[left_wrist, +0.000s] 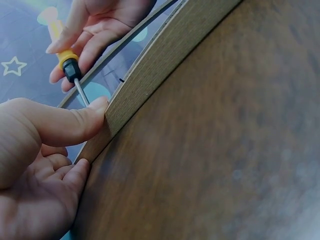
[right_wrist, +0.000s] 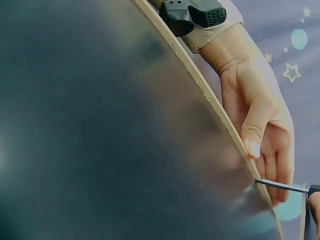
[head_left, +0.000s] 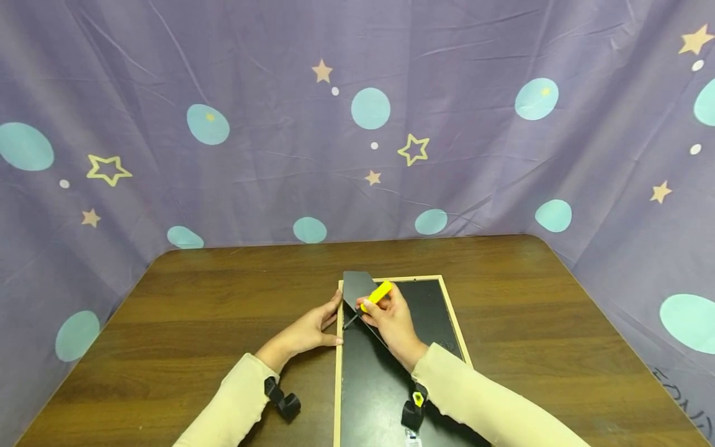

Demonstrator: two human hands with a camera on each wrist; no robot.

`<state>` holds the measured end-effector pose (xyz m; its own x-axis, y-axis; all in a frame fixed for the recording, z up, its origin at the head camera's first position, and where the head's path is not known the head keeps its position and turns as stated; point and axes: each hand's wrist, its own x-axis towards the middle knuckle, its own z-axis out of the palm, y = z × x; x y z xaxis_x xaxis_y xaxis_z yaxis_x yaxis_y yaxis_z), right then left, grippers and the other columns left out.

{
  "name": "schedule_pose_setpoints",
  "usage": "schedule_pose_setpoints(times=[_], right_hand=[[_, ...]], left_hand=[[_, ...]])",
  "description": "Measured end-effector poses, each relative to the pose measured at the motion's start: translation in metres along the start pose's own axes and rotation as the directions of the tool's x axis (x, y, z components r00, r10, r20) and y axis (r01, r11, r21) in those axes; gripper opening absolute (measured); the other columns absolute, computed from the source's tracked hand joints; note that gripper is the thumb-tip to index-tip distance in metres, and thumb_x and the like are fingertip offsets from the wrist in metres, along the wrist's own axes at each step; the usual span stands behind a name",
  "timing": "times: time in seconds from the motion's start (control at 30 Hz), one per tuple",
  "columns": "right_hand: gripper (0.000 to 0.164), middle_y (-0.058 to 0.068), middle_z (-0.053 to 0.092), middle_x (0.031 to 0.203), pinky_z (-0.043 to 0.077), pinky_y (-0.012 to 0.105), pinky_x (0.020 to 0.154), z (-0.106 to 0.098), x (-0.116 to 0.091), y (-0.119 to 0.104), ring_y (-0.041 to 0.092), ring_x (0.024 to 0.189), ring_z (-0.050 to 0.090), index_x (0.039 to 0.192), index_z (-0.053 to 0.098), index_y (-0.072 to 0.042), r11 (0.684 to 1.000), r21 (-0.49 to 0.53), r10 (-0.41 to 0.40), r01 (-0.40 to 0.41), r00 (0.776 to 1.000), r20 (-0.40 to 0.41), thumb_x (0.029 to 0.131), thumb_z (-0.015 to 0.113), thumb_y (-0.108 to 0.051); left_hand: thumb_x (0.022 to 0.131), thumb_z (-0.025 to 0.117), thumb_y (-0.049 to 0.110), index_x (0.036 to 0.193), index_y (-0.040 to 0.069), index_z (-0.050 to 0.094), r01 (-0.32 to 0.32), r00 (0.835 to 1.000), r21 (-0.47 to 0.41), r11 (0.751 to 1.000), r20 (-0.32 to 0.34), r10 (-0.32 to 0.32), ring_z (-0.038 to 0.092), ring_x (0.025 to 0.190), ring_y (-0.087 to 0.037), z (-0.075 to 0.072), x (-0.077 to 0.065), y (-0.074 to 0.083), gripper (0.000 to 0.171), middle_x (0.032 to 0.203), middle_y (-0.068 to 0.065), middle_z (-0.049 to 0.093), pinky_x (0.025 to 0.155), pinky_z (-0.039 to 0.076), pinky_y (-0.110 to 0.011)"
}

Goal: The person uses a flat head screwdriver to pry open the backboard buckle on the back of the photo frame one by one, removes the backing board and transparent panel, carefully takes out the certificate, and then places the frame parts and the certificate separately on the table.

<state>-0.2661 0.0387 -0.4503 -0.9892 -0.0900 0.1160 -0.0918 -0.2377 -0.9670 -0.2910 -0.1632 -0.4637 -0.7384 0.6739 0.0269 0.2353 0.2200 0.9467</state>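
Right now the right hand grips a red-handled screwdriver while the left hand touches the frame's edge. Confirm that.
Wrong on the colour: the screwdriver has a yellow handle, as the head view shows. The right hand does grip it, and the left hand touches the frame's edge.

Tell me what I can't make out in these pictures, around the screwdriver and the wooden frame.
Screwdriver tip: left wrist view, hidden behind the left hand's thumb.
Screwdriver handle: right wrist view, cut off by the right edge.
Wooden frame's near end: head view, cut off by the bottom edge.
Small pale thing: head view, too small to identify, clipped by the bottom edge.
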Motion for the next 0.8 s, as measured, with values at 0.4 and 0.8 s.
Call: schedule_pose_setpoints(times=[0.4,0.8], right_hand=[[0.030,0.028,0.066,0.102,0.058,0.039,0.075,0.017,0.001,-0.009,0.035,0.095,0.065,0.111,0.043,0.007,0.986,-0.150,-0.073,0.073,0.997,0.008,0.089,0.061,-0.001],[0.017,0.032,0.066,0.092,0.045,0.010,0.054,0.040,-0.002,-0.023,0.040,0.074,0.065,0.098,0.050,0.010,0.893,-0.359,-0.259,0.271,0.962,0.083,0.085,0.061,0.010]], left_hand=[[0.078,0.068,-0.010,0.145,-0.011,-0.002,0.000,1.000,0.011,1.000,0.003,0.000,0.007,0.140,-0.040,0.000,-0.001,0.000,0.097,0.152,-0.027,-0.009,0.112,0.022,-0.043],[0.078,0.068,-0.008,0.146,-0.010,0.007,0.007,1.000,0.052,0.999,-0.023,-0.006,0.004,0.142,-0.032,0.000,-0.003,0.002,0.091,0.154,-0.024,-0.004,0.113,0.021,-0.043]])
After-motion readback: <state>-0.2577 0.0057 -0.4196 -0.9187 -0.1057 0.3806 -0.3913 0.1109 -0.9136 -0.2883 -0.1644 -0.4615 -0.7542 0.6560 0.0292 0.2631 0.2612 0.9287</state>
